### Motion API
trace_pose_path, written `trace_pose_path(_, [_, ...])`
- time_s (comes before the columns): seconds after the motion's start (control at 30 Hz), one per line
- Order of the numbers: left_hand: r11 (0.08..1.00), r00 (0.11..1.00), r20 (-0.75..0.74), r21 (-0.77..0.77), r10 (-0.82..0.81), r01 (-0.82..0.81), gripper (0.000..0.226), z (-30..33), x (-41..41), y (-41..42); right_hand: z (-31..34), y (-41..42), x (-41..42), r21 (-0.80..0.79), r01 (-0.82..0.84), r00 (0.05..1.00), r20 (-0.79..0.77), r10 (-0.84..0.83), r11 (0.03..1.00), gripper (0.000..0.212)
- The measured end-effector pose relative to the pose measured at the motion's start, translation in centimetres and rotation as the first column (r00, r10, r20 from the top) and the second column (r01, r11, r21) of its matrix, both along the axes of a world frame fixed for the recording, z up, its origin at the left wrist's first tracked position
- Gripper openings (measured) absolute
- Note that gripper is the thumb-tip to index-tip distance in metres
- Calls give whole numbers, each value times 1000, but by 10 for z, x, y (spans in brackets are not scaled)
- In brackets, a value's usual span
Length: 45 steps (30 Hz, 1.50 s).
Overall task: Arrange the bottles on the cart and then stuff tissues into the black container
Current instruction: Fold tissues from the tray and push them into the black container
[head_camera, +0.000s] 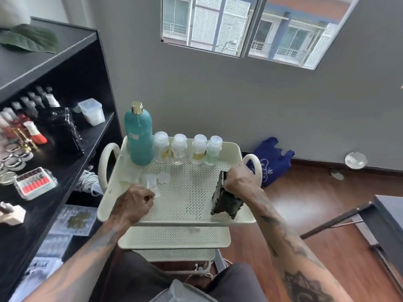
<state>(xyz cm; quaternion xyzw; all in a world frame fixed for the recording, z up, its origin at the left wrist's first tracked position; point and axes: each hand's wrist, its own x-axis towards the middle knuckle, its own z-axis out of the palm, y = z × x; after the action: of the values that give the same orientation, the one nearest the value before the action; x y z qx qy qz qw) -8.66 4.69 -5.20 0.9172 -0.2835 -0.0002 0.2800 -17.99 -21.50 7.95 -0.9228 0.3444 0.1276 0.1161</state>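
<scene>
Left hand (pixel 133 202): curled shut, pinching white tissue (pixel 152 182) (small, crumpled).
Right hand (pixel 238 179): gripping top of black container (pixel 225 199).
Bottles (pixel 178 149): lined up beyond both hands, on cart (pixel 174 219).

left hand (pixel 134 200) fingers curled, right hand (pixel 238 178) fingers clenched

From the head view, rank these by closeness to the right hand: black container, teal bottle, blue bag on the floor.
From the right hand:
1. black container, in its grip, cart's right side.
2. blue bag, just beyond, on the floor right of the cart.
3. teal bottle, cart's far left corner.
</scene>
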Motion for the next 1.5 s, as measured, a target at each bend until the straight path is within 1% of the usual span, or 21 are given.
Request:
trace_pose_path(0.07, [1000, 1000, -17, 5, -11, 11, 19, 2, 0, -3, -3, -4, 7, 74, 4, 998, -58, 1, 997, 13])
trace_pose_path(0.13, [1000, 999, -34, 19, -14, 15, 19, 3, 1, -1, -3, -4, 14, 115, -32, 979, -194, 54, 993, 16])
trace_pose_path(0.23, [1000, 998, -56, 6, 17, -16, 18, 1, 1, 5, -6, 0, 20, 101, -163, 920, -343, 188, 981, 27])
trace_pose_path(0.37, [1000, 997, -71, 8, 31, -30, 18, 1, 2, 6, 4, 2, 17, 126, -233, 896, -358, 263, 964, 32])
trace_pose_path(0.43, [1000, 998, -62, 1, 27, -27, 18, 2, 2, 5, 16, -2, 9, 213, -235, 908, -301, 292, 948, 29])
trace_pose_path(0.47, [1000, 998, -52, -3, 23, -24, 18, 3, 1, 4, 21, -7, 1, 270, -220, 932, -225, 283, 937, 26])
trace_pose_path(0.53, [1000, 1000, -7, -8, 24, -24, 15, 3, 0, 5, 29, -22, -16, 371, -189, 981, 29, 192, 909, 27])
trace_pose_path(0.57, [1000, 999, 22, -15, 23, -23, 12, 3, -1, 5, 32, -31, -26, 385, -189, 977, 165, 134, 903, 29])
trace_pose_path(0.63, [999, 998, 61, -43, 24, -22, 6, 3, -1, 7, 32, -46, -46, 321, -208, 940, 328, 98, 924, 45])
trace_pose_path(0.7, [996, 998, 60, -83, 20, -15, 4, 5, -2, 9, 24, -51, -58, 240, -253, 939, 295, 178, 937, 80])
trace_pose_path(0.73, [995, 999, 54, -104, 10, -4, 5, 7, -2, 9, 16, -51, -61, 259, -267, 946, 254, 202, 928, 92])
trace_pose_path(0.77, [991, 999, 51, -130, -4, 10, 6, 11, -3, 6, 9, -49, -63, 303, -270, 951, 234, 204, 914, 97])
trace_pose_path(0.83, [980, 997, 73, -198, -20, 34, 6, 23, -7, -3, -4, -47, -64, 343, -265, 947, 271, 175, 901, 90])
trace_pose_path(0.97, [918, 978, 201, -377, -50, 125, 10, 73, -15, -48, -15, -53, -61, 325, -249, 934, 331, 137, 912, 84])
trace_pose_path(1.1, [861, 943, 301, -432, -145, 270, 7, 126, -22, -103, -19, -54, -61, 346, -253, 936, 324, 138, 903, 85])
trace_pose_path(1.2, [879, 968, 212, -426, -135, 216, 9, 141, -20, -132, -20, -57, -64, 378, -243, 932, 346, 106, 894, 84])
trace_pose_path(1.27, [899, 993, 94, -424, -76, 109, 10, 138, -11, -135, -21, -58, -64, 403, -230, 928, 364, 75, 886, 83])
trace_pose_path(1.33, [906, 997, -81, -423, -3, -32, 19, 127, 1, -125, -22, -57, -64, 408, -236, 923, 378, 72, 882, 83])
trace_pose_path(1.37, [890, 978, -208, -441, 27, -118, 22, 121, 6, -118, -23, -57, -64, 405, -241, 920, 385, 75, 882, 83])
trace_pose_path(1.43, [816, 892, -453, -513, 6, -266, 15, 114, 12, -108, -25, -58, -64, 404, -243, 916, 396, 71, 882, 82])
trace_pose_path(1.5, [777, 845, -529, -563, -79, -280, 9, 116, 8, -106, -26, -59, -64, 407, -240, 914, 401, 63, 881, 82])
